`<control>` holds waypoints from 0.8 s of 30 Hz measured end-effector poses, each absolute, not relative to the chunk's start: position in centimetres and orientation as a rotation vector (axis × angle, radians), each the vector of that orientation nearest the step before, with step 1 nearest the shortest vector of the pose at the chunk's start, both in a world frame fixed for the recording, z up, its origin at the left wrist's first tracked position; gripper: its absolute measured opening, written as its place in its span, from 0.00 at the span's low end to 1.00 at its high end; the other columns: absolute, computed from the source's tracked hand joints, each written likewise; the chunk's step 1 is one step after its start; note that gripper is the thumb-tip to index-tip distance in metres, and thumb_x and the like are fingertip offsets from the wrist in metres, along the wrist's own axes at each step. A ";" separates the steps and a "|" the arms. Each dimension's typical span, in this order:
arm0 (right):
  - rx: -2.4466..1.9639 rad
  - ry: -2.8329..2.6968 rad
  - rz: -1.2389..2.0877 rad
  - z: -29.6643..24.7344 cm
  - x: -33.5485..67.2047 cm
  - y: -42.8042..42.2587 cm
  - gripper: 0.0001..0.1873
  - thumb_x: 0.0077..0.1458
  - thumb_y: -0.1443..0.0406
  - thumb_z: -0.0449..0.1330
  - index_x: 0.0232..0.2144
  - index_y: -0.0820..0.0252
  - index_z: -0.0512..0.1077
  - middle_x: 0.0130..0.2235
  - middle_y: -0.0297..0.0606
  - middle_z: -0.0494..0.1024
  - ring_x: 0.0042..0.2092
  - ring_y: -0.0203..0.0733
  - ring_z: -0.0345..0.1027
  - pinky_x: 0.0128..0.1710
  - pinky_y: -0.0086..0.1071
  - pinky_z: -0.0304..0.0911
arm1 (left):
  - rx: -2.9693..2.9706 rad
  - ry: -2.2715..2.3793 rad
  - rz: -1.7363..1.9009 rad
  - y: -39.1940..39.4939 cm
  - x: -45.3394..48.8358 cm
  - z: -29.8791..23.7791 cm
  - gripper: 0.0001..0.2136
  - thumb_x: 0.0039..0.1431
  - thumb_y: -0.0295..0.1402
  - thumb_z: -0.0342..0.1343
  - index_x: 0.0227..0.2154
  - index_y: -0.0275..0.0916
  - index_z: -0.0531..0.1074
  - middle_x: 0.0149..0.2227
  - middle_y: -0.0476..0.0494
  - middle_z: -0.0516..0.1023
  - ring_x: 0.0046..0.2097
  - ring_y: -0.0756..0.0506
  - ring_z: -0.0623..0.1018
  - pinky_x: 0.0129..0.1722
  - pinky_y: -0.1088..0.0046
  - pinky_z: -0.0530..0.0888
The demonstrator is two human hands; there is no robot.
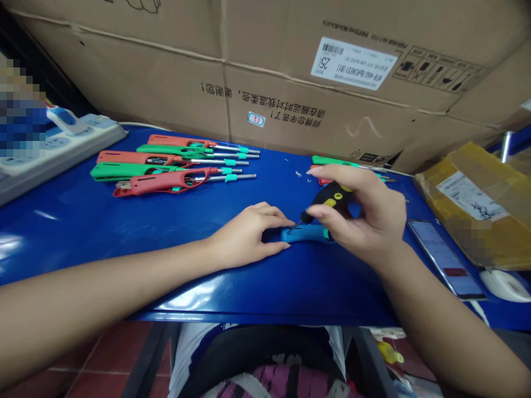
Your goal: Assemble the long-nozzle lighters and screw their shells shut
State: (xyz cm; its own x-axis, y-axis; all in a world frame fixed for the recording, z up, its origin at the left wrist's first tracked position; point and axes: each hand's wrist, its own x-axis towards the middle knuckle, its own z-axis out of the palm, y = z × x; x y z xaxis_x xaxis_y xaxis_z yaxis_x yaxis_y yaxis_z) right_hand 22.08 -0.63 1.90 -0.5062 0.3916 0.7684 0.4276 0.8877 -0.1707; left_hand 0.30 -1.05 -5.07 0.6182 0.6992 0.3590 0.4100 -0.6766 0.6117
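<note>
A blue lighter (306,234) of the long-nosed kind lies on the blue table, its right part hidden under my right hand. My left hand (253,235) grips its left end between thumb and fingers. In my right hand (365,213) is a black and yellow screwdriver (332,200), tilted, its thin shaft reaching down to the left end of the lighter. The tip seems to touch the lighter's body. To the left lie several red and green long-nosed lighters (170,179) with metal tubes pointing right. A green lighter (334,160) and a red one show partly behind my right hand.
A large cardboard box (166,66) stands along the back. At left is a white power strip (103,127) with a plug. On the right are a phone (446,260), a yellow-taped parcel (514,182) and a white round object (506,286). Small white scraps dot the table.
</note>
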 end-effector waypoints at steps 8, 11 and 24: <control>-0.488 -2.300 -0.037 2.8 22.0 -1.5 0.22 0.66 0.65 0.56 0.61 0.50 0.68 0.49 0.39 0.83 0.40 0.45 0.79 0.39 0.39 0.77 | 2.364 0.877 0.823 -1.1 0.3 -5.0 0.13 0.59 0.33 0.66 0.47 0.40 0.79 0.45 0.43 0.81 0.47 0.42 0.78 0.52 0.62 0.73; -0.611 -2.249 -0.194 2.7 21.9 -1.5 0.22 0.64 0.60 0.61 0.59 0.50 0.70 0.47 0.38 0.83 0.36 0.44 0.78 0.35 0.36 0.76 | 2.368 0.877 0.817 -1.1 0.3 -5.0 0.13 0.60 0.33 0.65 0.48 0.40 0.78 0.45 0.43 0.81 0.47 0.42 0.78 0.52 0.62 0.73; -0.670 -2.218 -0.144 2.7 21.6 -1.7 0.23 0.67 0.57 0.56 0.61 0.52 0.68 0.48 0.43 0.81 0.43 0.48 0.77 0.37 0.40 0.76 | 2.336 0.873 0.810 -1.0 0.3 -5.0 0.14 0.60 0.33 0.66 0.48 0.40 0.78 0.43 0.44 0.80 0.46 0.43 0.77 0.51 0.63 0.72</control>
